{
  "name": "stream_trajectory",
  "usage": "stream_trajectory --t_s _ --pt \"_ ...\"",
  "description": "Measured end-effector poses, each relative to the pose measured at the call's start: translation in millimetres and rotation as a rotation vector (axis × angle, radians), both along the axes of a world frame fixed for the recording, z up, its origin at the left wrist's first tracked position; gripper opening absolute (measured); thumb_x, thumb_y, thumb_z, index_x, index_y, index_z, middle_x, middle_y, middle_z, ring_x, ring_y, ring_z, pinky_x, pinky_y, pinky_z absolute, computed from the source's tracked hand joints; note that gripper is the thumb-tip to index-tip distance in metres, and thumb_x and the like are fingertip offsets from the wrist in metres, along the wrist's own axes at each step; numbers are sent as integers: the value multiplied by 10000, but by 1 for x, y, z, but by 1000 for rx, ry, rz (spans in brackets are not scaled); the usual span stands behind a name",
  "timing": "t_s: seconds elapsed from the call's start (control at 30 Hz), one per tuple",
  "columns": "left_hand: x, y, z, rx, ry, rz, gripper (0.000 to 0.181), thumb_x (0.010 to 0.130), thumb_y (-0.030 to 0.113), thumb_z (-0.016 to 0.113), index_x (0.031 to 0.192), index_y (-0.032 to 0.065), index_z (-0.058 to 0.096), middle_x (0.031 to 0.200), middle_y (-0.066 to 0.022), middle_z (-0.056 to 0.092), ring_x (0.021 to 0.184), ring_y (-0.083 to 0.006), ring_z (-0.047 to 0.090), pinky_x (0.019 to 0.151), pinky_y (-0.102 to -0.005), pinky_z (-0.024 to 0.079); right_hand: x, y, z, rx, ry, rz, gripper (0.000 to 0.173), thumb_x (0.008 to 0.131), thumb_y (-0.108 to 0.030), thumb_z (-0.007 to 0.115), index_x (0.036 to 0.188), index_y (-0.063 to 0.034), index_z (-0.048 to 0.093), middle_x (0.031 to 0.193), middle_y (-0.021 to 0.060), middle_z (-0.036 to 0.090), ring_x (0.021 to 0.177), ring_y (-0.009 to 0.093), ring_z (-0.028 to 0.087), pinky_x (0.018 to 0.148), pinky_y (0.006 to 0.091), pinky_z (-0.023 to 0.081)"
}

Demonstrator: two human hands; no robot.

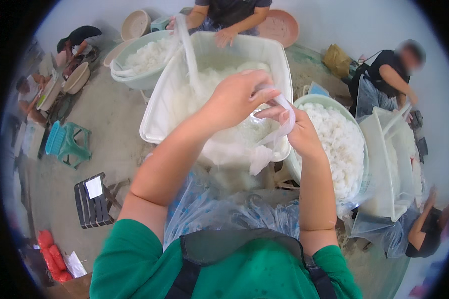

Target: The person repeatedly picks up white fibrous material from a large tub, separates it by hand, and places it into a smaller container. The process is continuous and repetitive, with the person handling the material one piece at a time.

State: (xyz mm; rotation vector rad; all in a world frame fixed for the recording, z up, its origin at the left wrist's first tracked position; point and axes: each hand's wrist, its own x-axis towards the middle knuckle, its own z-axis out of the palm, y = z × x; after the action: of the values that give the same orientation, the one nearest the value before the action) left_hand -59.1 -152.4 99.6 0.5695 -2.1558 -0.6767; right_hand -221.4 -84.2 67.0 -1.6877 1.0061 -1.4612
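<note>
A band of wet white fibre [287, 125], its exact kind unclear, runs between my two hands above a white plastic tub [153, 121]. My left hand [239, 97] pinches its upper end between thumb and fingers. Around the fingers of my right hand [303, 129] the band bends, then drops towards the tub's near rim. A bunched piece of white fibre [261, 159] hangs over that rim. Cloudy water and more loose white fibre [217, 80] fill the tub. Part of the right fingers is hidden behind the band.
Across the tub, a person's hand [226, 36] rests at the far rim beside a raised fibre strip [187, 48]. Basins of white fibre stand right [331, 145] and far left [149, 58]. Other people work at a right-hand tub [385, 164]. Green stools [73, 140] and a black slatted seat [93, 202] stand left.
</note>
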Motion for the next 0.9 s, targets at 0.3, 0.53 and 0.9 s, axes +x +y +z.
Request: stream_trajectory --t_s 0.3,0.53,0.9 --pt "-22 51 -82 455 134 -127 286 902 299 494 958 25 553 810 -103 567 738 -224 544 686 -322 423 12 19 12 -213 476 -367 164 766 -90 543 825 -35 687 922 105 667 1041 303 546 879 376 421" --pt "-8 41 -73 1368 451 -698 395 958 403 335 813 56 458 661 13 392 599 -114 372 589 -257 359 -12 21 -3 219 -610 82 228 863 -137 526 931 50 638 1081 161 611 970 243 591 815 324 462" --pt "-32 46 -36 409 355 192 473 944 432 332 1030 16 542 768 -4 525 722 -126 475 682 -278 389 10 31 31 -186 753 -456 148 718 -83 602 851 -64 664 1181 78 566 956 211 538 789 340 432"
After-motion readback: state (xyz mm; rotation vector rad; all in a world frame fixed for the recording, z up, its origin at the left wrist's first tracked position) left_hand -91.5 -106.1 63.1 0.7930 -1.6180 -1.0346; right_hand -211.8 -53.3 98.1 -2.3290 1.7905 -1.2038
